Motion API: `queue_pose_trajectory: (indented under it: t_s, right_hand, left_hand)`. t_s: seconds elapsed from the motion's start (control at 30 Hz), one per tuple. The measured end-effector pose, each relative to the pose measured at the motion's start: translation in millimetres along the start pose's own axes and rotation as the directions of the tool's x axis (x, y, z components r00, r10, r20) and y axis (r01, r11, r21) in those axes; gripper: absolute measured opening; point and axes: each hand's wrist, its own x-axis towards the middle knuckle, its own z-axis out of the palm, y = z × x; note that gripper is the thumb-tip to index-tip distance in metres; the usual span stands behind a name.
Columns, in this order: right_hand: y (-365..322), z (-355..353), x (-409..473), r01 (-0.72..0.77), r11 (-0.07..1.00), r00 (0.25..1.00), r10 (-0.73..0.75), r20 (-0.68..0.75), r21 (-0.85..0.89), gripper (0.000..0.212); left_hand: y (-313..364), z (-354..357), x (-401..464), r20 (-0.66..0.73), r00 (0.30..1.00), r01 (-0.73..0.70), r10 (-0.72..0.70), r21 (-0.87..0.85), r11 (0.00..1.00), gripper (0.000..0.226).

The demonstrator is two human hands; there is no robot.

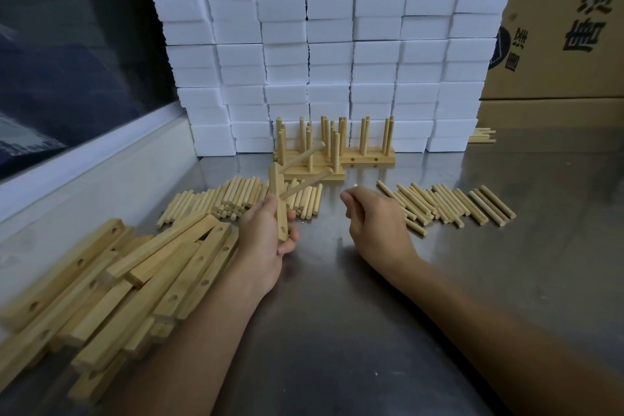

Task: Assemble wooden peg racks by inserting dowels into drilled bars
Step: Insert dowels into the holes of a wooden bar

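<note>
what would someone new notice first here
Probably the wall of stacked white foam blocks at the back of the steel table. In front, the left hand grips a drilled bar with two dowels already in it, beside a heap of bare bars at the left. Finished racks stand against the foam.

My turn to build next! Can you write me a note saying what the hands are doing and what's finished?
Left hand grips a drilled bar with two dowels already pushed in; at least one hole near its lower end is still empty.
Right hand is loosely curled above the steel table, holding nothing visible.
Loose dowels lie in two piles.
Undone drilled bars are heaped on the left.
Finished racks stand at the back, against the white foam blocks.
Left: fill this bar, then the heap.
</note>
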Motion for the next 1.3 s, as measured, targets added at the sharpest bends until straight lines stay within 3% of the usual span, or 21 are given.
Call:
queue_pose_trajectory:
  t_s: [0.13, 0.3, 0.47, 0.63, 0.9, 1.07, 1.17, 1.3]
  right_hand:
    - [-4.9, -3.3, -2.2, 0.078, 0.995, 0.992, -0.071, -0.105, 0.058, 0.025]
    - [-4.0, -1.5, -3.1, 0.121, 0.986, 0.986, -0.106, -0.125, 0.114, 0.029]
    - [1.7, -3.2, 2.3, 0.198, 0.975, 0.922, -0.219, -0.32, -0.096, 0.023]
    - [-0.9, -3.8, -1.3, 0.111, 0.992, 0.985, -0.101, -0.142, 0.06, 0.039]
    - [0.6, 0.0, -0.4, 0.015, 0.996, 0.999, -0.011, -0.05, 0.082, 0.013]
    - [5.0, 1.5, 3.8, 0.038, 0.998, 0.999, -0.038, -0.006, -0.043, 0.028]
    - [3.4, 1.1, 3.7, 0.007, 0.997, 0.999, -0.005, -0.031, 0.079, 0.013]
    - [-1.5, 0.4, 1.9, 0.104, 0.994, 0.992, -0.1, -0.072, 0.044, 0.045]
  left_hand:
    - [1.8, -0.9, -0.4, 0.04, 0.999, 0.015, -0.013, -0.037, 0.999, 0.023]
    - [1.9, -1.5, -1.1, 0.047, 0.999, 0.024, -0.022, -0.043, 0.999, 0.019]
    - [1.8, -1.3, -0.4, 0.041, 0.999, 0.028, -0.026, -0.062, 0.998, 0.019]
    - [2.3, -0.1, 0.2, 0.023, 0.999, 0.036, -0.034, -0.094, 0.995, 0.019]
    - [3.5, 0.2, -2.5, 0.006, 0.998, 0.058, -0.058, -0.142, 0.988, 0.015]
    - [4.6, 0.3, -4.0, 0.015, 0.998, 0.068, -0.066, -0.166, 0.984, 0.015]
    - [5.3, 1.5, -4.1, 0.003, 0.998, 0.066, -0.066, -0.167, 0.984, 0.016]
    - [5.8, 2.9, -4.3, -0.001, 0.998, 0.057, -0.058, -0.173, 0.983, 0.017]
